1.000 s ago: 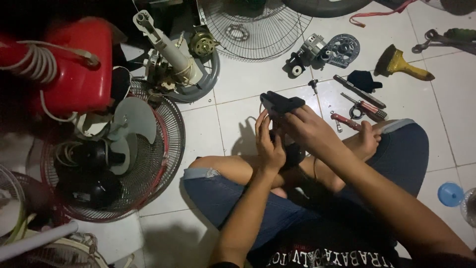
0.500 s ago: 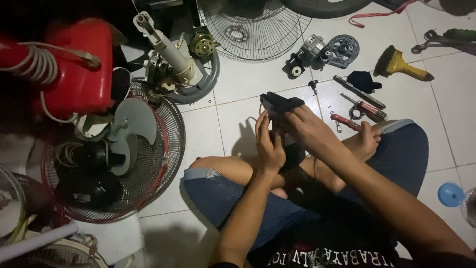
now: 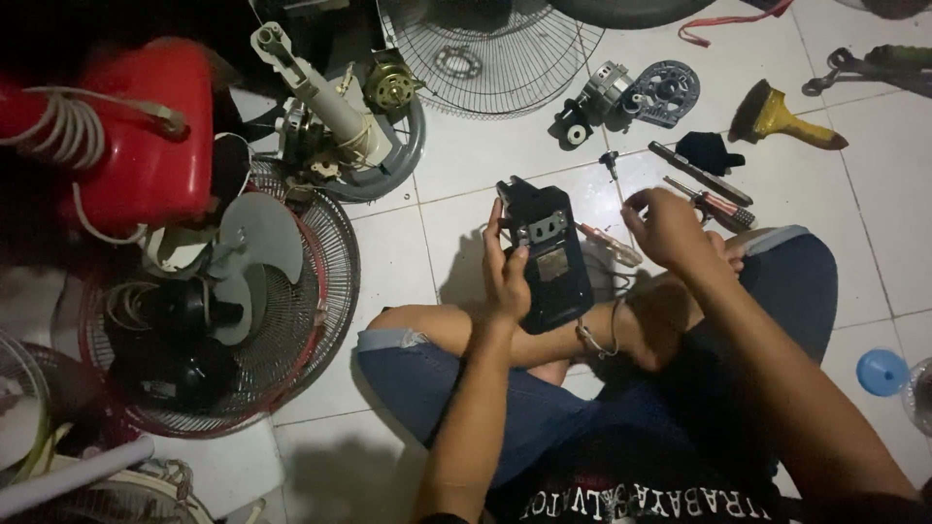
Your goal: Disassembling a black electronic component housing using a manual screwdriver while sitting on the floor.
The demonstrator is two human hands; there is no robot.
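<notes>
I sit cross-legged on a white tiled floor. My left hand grips a black plastic fan housing part from its left side and holds it upright above my knees. A grey metal fitting shows on its upper face. My right hand hovers to the right of the part, fingers pinched together, apart from it. Whether something small sits between those fingers I cannot tell. Thin wires trail from the part toward my lap.
Screwdrivers and a black cloth lie beyond my right hand. A fan motor, a yellow-handled brush, a wire fan grille, a white fan neck, a red fan body and a caged fan surround me.
My right hand has come off the black part and moved right. The part's face, covered before, is now exposed in my left hand.
</notes>
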